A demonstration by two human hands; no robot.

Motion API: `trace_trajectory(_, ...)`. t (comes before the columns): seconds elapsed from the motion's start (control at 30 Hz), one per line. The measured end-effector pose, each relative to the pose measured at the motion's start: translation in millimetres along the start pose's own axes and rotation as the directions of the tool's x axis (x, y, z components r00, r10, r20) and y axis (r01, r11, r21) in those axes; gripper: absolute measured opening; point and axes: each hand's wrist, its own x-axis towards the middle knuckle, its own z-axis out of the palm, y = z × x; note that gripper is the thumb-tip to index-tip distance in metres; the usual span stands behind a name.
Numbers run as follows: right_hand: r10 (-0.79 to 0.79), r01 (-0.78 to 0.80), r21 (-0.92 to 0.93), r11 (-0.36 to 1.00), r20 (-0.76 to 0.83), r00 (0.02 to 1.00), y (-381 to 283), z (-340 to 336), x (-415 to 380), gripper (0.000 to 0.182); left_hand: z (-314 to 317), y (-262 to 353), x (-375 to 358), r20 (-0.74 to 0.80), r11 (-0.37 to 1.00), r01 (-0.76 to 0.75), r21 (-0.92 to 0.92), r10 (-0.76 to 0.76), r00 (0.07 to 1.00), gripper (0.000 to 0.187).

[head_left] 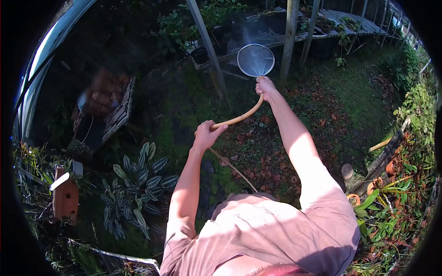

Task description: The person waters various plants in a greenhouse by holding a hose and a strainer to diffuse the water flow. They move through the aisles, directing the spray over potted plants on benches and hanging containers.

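A yellow-tan hose runs in a curve between my two hands. My right hand, stretched out in front, is wrapped round the hose's far end. Just beyond it is a round, pale-rimmed disc, with whitish spray in front of it; whether it is a screen or a sheet of water I cannot tell. My left hand, nearer and lower, has its fingers closed round the hose, the thumb lying along it. From there the hose hangs down toward my shirt and passes out of sight.
Wooden posts and a raised plant bench stand ahead. Striped-leaf plants grow at lower left, near a terracotta block. Stacked clay pieces are at left. A log stump and potted plants line the right.
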Motion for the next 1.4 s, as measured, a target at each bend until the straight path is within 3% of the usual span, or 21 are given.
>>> trace_trajectory(0.13,-0.047,0.049,0.013,0.999,-0.116,0.992,9.9,-10.1,-16.1,0.009,10.4,-3.7,-12.7,-0.038,0.999,-0.019,0.031,0.020,0.999,0.052)
trace_trajectory(0.3,-0.137,0.148,0.043,0.988,-0.199,0.970,11.7,-10.6,-36.3,0.010,26.4,-1.4,-28.1,-0.148,0.997,-0.017,-0.071,0.006,0.989,0.054)
trace_trajectory(0.57,-0.157,0.161,-0.001,0.987,-0.234,0.959,5.5,-5.4,-48.0,0.010,39.0,-10.6,-33.5,-0.251,0.996,-0.047,-0.078,0.026,0.968,0.049)
trace_trajectory(0.73,-0.098,0.090,-0.068,0.994,-0.124,0.987,12.6,-6.0,-49.5,0.010,35.4,-10.4,-40.6,-0.202,0.984,-0.029,-0.174,-0.007,0.979,0.050)
trace_trajectory(0.9,-0.078,0.072,-0.105,0.992,-0.056,0.995,21.9,4.5,-55.5,0.011,33.1,-25.5,-51.1,-0.214,0.986,-0.058,-0.156,0.024,0.977,0.053)
trace_trajectory(1.1,-0.150,0.140,-0.071,0.988,-0.159,0.976,26.3,23.5,-69.2,0.011,17.6,-34.0,-55.5,-0.260,0.992,-0.067,-0.109,0.037,0.965,0.049)
trace_trajectory(1.4,-0.086,0.080,-0.129,0.988,-0.039,0.996,35.6,19.1,-80.2,0.014,18.8,-42.4,-70.9,-0.217,0.991,-0.074,-0.111,0.049,0.975,0.049)
